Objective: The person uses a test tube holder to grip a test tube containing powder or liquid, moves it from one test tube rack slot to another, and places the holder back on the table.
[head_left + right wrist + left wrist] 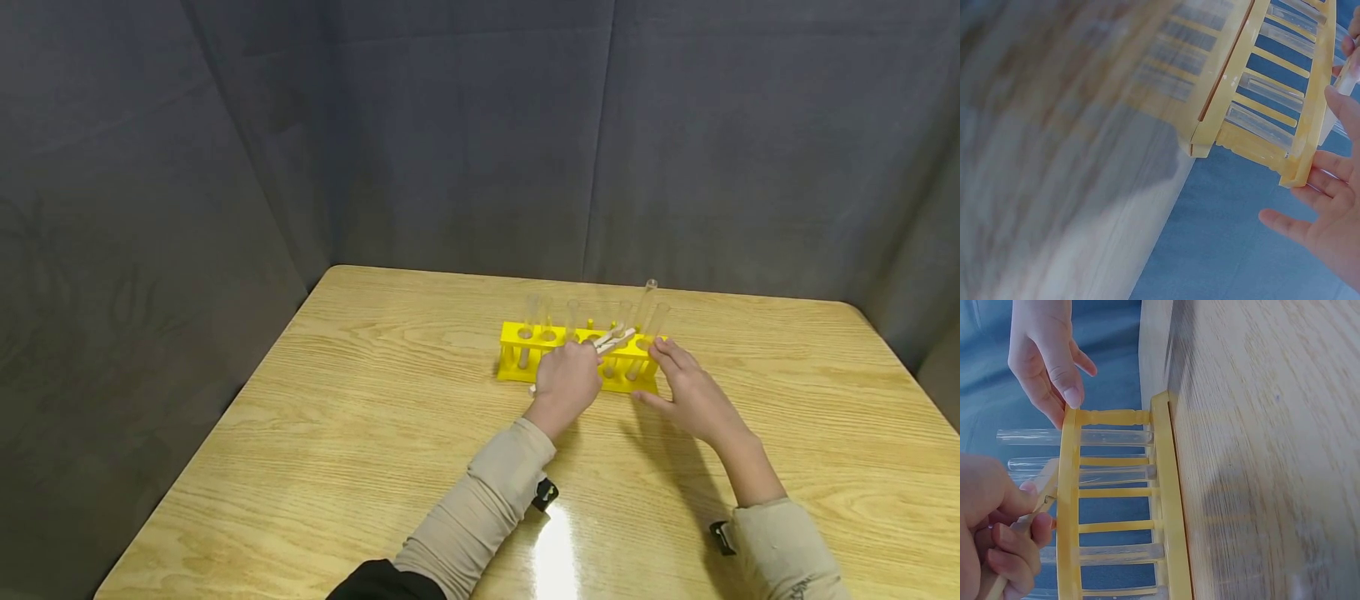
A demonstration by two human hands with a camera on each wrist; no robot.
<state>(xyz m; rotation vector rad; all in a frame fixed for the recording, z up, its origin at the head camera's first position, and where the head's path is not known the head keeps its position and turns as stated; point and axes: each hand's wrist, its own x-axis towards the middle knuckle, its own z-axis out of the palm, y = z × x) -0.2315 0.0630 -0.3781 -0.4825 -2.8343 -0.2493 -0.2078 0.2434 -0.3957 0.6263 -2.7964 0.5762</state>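
A yellow test tube rack (512,340) stands upright on the table with several clear glass test tubes in it. My left hand (567,379) grips a wooden test tube clamp (617,340) just above the rack's top bar. The clamp's tip reaches the tubes near the right end, where one tilted test tube (647,302) rises higher than the others. At the rack's right end, my right hand (697,400) rests its extended fingers (1329,164) against the top bar. Its lowest digit in the right wrist view stands apart from the rack.
The wooden table (360,375) extends on both sides of the rack, its far edge a short way behind it. Grey-blue curtains (465,150) hang at the back and left. A small black device (546,494) is strapped at each wrist.
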